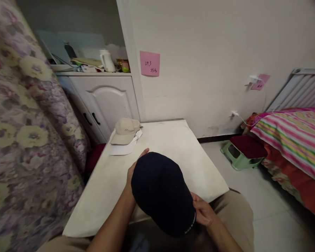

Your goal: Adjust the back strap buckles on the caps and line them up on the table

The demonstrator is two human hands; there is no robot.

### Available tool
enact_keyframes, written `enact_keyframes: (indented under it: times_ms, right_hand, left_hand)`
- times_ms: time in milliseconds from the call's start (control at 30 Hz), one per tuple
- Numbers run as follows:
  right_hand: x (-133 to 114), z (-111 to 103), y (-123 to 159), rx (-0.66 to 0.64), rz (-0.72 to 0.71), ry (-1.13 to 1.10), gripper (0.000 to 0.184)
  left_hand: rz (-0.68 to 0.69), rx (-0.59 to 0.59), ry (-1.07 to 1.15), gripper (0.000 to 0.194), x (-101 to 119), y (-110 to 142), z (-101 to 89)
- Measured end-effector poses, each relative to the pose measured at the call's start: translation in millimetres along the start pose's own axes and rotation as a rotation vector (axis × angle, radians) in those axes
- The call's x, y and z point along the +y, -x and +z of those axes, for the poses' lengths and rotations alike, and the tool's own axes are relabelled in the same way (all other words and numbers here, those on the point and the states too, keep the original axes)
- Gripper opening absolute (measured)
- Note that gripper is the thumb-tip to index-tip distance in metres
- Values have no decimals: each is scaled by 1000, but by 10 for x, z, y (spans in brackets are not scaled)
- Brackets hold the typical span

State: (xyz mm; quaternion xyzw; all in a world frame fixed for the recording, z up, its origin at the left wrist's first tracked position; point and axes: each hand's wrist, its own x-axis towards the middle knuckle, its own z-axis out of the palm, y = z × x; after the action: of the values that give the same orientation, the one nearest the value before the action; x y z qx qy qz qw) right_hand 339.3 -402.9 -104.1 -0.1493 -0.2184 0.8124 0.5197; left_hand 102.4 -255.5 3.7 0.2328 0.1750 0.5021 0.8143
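Note:
A dark navy baseball cap [160, 185] is held between my two hands over the table's near edge. My left hand [133, 171] is at the cap's left side, mostly covered by it, with one fingertip showing beyond the crown. At the lower right, my right hand [201, 209] pinches the cap's edge, close to some small pale lettering. On the table's far left lies a beige cap [126, 129], resting on a white cap [122, 149] whose brim sticks out below.
The white table [170, 136] stands against the wall. A floral curtain [28, 140] hangs at left, beside a white cabinet [112, 98] with a white jug [107, 61] on its counter. To the right are a green stool [236, 161] and a bed with a striped cover [299, 133].

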Motion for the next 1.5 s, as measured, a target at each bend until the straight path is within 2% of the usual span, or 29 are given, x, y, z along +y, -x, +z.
enact_keyframes:
  times_ms: [133, 233, 367, 467, 633, 800, 1000, 1300, 1500]
  right_hand:
    - [-113, -41, -186, 24, -26, -4, 48]
    - [-205, -120, -302, 49, -55, 10, 49]
    - [-258, -190, -405, 82, -94, 29, 51]
    - [-266, -193, -458, 123, -116, 22, 48]
    - [-243, -182, -493, 175, -163, -7, 40]
    - [-229, -146, -562, 202, -184, -31, 41]
    - [-272, -125, -759, 221, -154, -24, 45]
    - [-181, -240, -723, 258, -136, -55, 40]
    - [-239, -151, -728, 261, -139, 11, 46]
  left_hand:
    - [-68, 70, 97, 23, 69, -374, -137]
    - [-109, 91, 89, 28, 49, -517, -353]
    - [-170, 56, 129, 41, -213, -437, -682]
    - [-178, -20, 166, 39, -462, -304, -815]
    - [-194, -38, 113, 40, -618, -221, -784]
    - [-196, -45, 65, 22, -632, -190, -751]
    - [-268, -86, -115, 39, -668, -108, -724]
    - [-357, -10, -90, 32, -682, -96, -795]
    - [-347, -27, -64, 33, -682, -97, -725]
